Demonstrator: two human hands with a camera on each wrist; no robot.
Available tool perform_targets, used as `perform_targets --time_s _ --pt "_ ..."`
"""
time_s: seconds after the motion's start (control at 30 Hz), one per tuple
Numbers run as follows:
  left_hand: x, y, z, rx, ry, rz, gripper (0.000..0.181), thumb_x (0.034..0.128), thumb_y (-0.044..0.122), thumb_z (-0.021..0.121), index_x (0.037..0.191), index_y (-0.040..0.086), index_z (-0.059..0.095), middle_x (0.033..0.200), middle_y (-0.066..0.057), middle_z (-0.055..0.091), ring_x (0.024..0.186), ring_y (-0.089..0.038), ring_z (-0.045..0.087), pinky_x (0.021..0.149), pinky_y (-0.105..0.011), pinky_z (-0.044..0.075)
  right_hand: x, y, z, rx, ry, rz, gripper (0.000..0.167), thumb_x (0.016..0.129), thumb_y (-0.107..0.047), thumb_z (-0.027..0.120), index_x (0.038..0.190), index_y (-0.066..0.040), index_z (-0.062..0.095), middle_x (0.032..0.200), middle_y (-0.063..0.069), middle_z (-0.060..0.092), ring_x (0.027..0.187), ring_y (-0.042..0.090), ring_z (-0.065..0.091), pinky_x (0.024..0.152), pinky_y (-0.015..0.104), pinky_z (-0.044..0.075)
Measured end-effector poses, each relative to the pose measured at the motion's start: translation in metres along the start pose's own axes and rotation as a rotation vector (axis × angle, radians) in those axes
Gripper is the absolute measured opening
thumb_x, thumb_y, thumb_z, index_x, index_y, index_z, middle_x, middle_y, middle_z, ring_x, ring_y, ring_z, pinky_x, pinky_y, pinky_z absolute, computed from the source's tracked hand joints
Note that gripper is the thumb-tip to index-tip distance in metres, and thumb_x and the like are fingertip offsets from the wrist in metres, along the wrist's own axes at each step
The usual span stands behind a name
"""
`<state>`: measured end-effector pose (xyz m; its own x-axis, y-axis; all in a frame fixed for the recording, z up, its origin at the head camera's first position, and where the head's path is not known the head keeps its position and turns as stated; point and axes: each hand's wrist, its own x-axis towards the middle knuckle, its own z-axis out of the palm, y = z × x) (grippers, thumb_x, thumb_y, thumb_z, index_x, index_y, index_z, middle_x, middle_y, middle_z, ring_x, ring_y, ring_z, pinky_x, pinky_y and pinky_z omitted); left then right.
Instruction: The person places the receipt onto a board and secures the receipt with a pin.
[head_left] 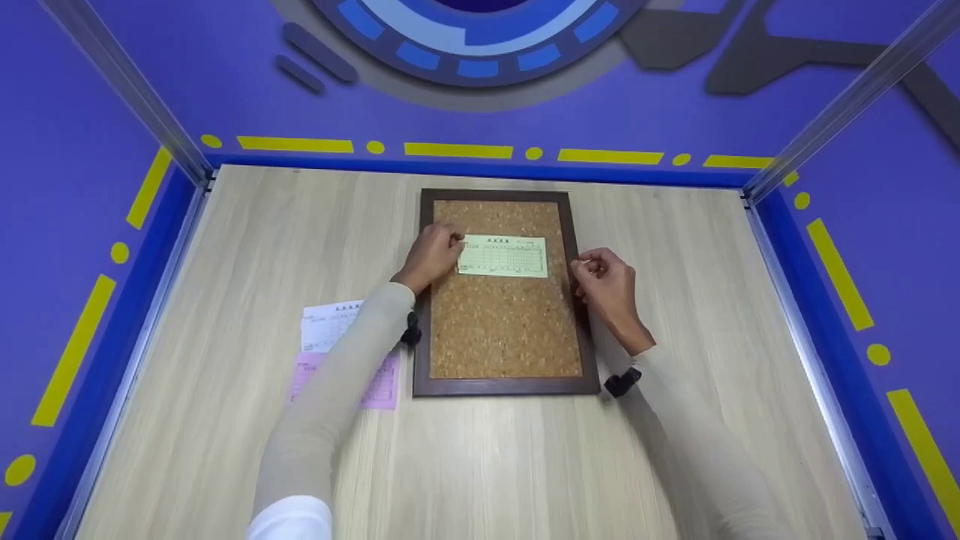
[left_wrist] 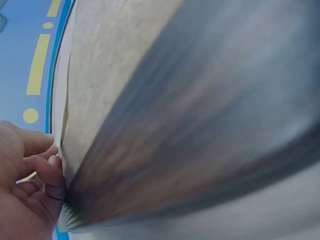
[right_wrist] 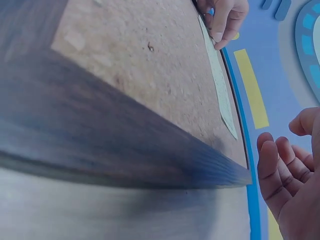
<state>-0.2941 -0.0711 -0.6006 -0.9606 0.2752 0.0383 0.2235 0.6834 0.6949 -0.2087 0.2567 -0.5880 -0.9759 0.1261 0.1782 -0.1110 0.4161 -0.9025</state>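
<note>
While the left hand (head_left: 433,255) pinches the green slip (head_left: 502,256) at 9 o'clock, towards the board's (head_left: 504,330) 12, the right hand (head_left: 607,285) curls loosely at 3, thumb apart.

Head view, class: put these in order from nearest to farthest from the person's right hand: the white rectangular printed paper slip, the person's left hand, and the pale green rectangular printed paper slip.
1. Pale green rectangular printed paper slip: on the corkboard, between both hands.
2. Left hand: at that slip's left edge.
3. White rectangular printed paper slip: left of the board, partly under the sleeve.
</note>
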Motion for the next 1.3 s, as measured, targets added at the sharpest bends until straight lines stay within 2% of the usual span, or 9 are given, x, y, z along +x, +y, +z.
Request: perform_targets --time_s 0.2,0.33,0.43,0.53,0.7,0.83,0.93,1.13,1.3 --pt "0.0 0.004 -0.006 0.022 -0.04 0.011 0.014 0.1074 0.005 0.064 0.109 0.001 0.077 0.096 -0.008 0.068 0.085 -0.019 0.055 0.078 -0.035 0.048 -0.003 -0.001 -0.009 -0.019 0.031 -0.039 0.013 0.101 -0.01 0.076 0.106 0.001 0.074 0.08 0.012 0.07 0.055 0.023 0.067 0.044 0.021 0.049" --pt "0.001 0.005 -0.006 0.037 -0.054 0.04 0.022 0.1048 0.003 0.065 0.084 0.007 0.059 0.079 -0.001 0.049 0.074 -0.018 0.043 0.067 -0.034 0.034 -0.004 -0.002 -0.015 -0.023 0.046 -0.07 0.011 0.1 -0.006 0.075 0.107 0.003 0.075 0.081 0.01 0.072 0.055 0.031 0.069 0.044 0.021 0.05" --pt "0.001 0.005 -0.006 0.055 -0.05 0.069 0.035 0.1035 0.002 0.065 0.077 0.01 0.044 0.076 0.001 0.039 0.072 -0.018 0.037 0.065 -0.034 0.027 -0.006 -0.005 -0.017 -0.001 0.049 -0.089 0.013 0.099 -0.004 0.076 0.108 0.006 0.075 0.081 0.01 0.072 0.055 0.034 0.069 0.044 0.022 0.052" --pt "0.0 0.006 -0.007 0.08 -0.045 0.086 0.035 0.1038 0.002 0.065 0.076 0.009 0.045 0.076 -0.002 0.042 0.075 -0.021 0.039 0.068 -0.036 0.029 -0.007 -0.007 -0.019 0.025 0.047 -0.098 0.013 0.099 -0.002 0.077 0.108 0.007 0.074 0.082 0.011 0.072 0.054 0.03 0.069 0.044 0.023 0.053" --pt "-0.003 0.008 -0.009 0.153 -0.048 0.09 0.016 0.1057 0.007 0.065 0.099 -0.002 0.077 0.101 -0.016 0.07 0.103 -0.03 0.056 0.09 -0.041 0.047 -0.011 -0.01 -0.022 0.049 0.052 -0.096 0.012 0.099 -0.002 0.078 0.107 0.006 0.076 0.084 0.016 0.073 0.056 0.025 0.07 0.046 0.02 0.053" --pt "-0.004 0.008 -0.01 0.207 -0.042 0.102 0.03 0.1067 0.011 0.066 0.13 -0.006 0.077 0.129 -0.022 0.072 0.127 -0.037 0.056 0.111 -0.046 0.047 -0.013 -0.013 -0.022 0.062 0.062 -0.094 0.012 0.098 0.001 0.078 0.107 0.009 0.076 0.086 0.021 0.072 0.054 0.02 0.069 0.045 0.018 0.051" --pt "-0.003 0.007 -0.009 0.25 -0.029 0.118 0.031 0.1065 0.012 0.067 0.13 -0.006 0.077 0.131 -0.021 0.072 0.128 -0.039 0.054 0.111 -0.048 0.047 -0.015 -0.019 -0.021 0.065 0.064 -0.083 0.012 0.098 0.004 0.076 0.107 0.012 0.074 0.086 0.025 0.072 0.053 0.018 0.067 0.044 0.02 0.051" --pt "-0.004 0.007 -0.009 0.316 -0.023 0.118 0.031 0.1064 0.017 0.069 0.13 -0.001 0.078 0.137 -0.017 0.07 0.132 -0.037 0.05 0.106 -0.055 0.046 -0.027 -0.046 -0.022 0.094 0.05 -0.083 0.013 0.098 0.01 0.073 0.107 0.018 0.071 0.084 0.025 0.07 0.06 0.053 0.065 0.046 0.023 0.052" --pt "-0.006 0.007 -0.009 0.345 -0.039 0.119 0.032 0.1063 0.021 0.069 0.13 0.002 0.079 0.144 -0.015 0.066 0.136 -0.036 0.047 0.115 -0.065 0.039 -0.034 -0.048 -0.026 0.09 0.039 -0.093 0.012 0.099 0.007 0.074 0.108 0.015 0.072 0.086 0.023 0.071 0.057 0.026 0.069 0.049 0.017 0.051"
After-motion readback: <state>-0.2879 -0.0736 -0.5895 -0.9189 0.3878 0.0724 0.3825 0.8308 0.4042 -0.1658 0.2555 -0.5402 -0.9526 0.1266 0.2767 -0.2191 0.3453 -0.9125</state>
